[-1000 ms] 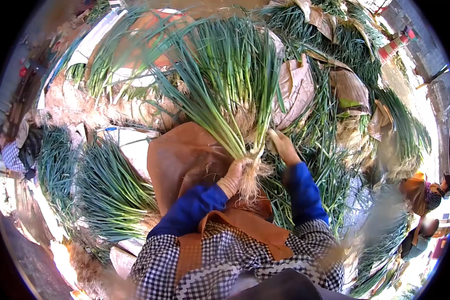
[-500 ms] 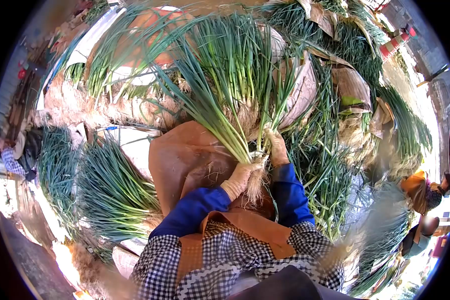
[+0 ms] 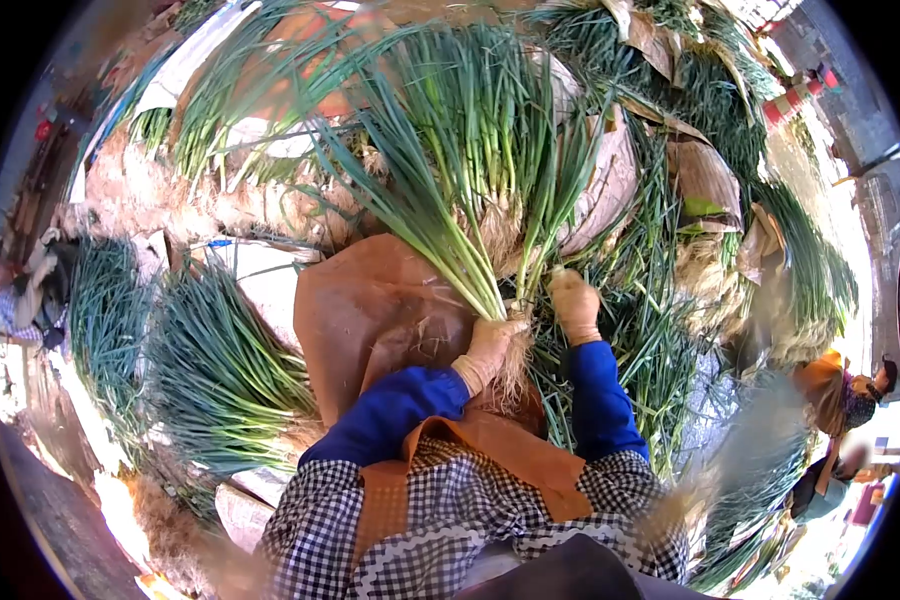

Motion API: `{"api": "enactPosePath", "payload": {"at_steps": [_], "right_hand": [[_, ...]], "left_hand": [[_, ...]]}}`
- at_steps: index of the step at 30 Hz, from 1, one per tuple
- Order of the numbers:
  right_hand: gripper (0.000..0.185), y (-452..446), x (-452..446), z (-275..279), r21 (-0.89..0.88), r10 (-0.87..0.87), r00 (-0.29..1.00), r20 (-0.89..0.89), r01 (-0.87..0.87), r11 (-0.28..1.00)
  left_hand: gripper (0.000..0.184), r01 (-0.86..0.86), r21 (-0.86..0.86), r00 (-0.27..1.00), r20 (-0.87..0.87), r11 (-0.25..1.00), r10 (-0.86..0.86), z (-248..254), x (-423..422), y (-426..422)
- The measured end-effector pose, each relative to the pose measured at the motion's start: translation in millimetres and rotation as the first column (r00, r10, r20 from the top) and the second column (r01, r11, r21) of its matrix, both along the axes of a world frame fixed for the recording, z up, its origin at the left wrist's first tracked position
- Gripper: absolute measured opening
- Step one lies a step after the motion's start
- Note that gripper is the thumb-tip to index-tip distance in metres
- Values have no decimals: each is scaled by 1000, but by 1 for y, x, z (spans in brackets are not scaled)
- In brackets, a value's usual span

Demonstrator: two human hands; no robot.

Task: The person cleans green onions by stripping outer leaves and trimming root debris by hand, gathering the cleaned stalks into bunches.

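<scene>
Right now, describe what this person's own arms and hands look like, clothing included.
The forearms wear plain blue, wrinkled coverings that end near the wrists. Above them, the sleeves are in a small dark-and-white check. The left hand and right hand have no coloured gloves; finer detail is too small to tell.

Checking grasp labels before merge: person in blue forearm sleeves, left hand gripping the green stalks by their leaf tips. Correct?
The grip point is wrong: the head view shows the left hand gripping the green stalks low down, by the roots. Blue forearm sleeves are right.
</scene>
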State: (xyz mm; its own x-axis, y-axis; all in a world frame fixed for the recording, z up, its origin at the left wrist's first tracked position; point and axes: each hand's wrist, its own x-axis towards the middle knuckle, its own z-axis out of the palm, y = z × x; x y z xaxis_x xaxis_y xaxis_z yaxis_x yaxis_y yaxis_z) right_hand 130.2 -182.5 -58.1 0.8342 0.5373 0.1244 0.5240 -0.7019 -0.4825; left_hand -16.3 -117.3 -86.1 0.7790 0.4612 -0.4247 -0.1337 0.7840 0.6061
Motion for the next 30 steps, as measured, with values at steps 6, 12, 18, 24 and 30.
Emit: {"api": "enactPosePath", "payload": {"at_steps": [6,12,18,24,30], "right_hand": [[33,38,74,-51,419,290,497,-818,167,893],[39,61,90,-90,551,471,701,-536,-132,824],[46,55,46,-37,524,457,883,-103,-342,780],[64,47,81,-24,391,575,692,-436,-430,814],[68,44,156,-77,235,508,561,-653,-487,841]], "left_hand": [[18,26,61,998,60,998,-30,24,-11,1],[17,81,184,979,170,980,-113,54,-27,11],[17,75,165,979,175,983,-104,51,-22,16],[17,67,139,980,177,988,-91,49,-23,17],[17,36,110,982,182,993,-56,46,-24,21]]}}
